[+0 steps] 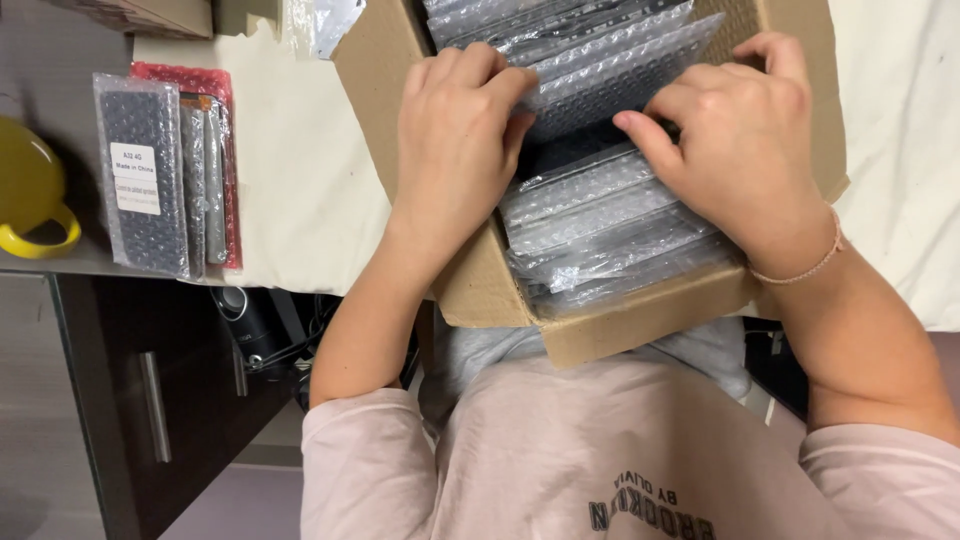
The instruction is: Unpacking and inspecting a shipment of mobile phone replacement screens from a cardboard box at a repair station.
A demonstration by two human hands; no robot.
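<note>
An open cardboard box (640, 322) sits at the table's near edge, packed with several flat items in clear bubble-wrap sleeves (610, 215) standing in a row. My left hand (455, 140) rests over the left side of the row, fingers curled onto the tops of the sleeves. My right hand (735, 135) is on the right side, index finger and thumb pushing between sleeves and parting them, so a dark gap shows in the middle. Neither hand has a sleeve lifted out.
On the left of the table lies a small stack of bubble-wrapped packs (150, 175), one with a white label, over a red one (215, 85). A yellow cup (30, 190) stands at the far left. A dark cabinet (150, 400) is below the table edge.
</note>
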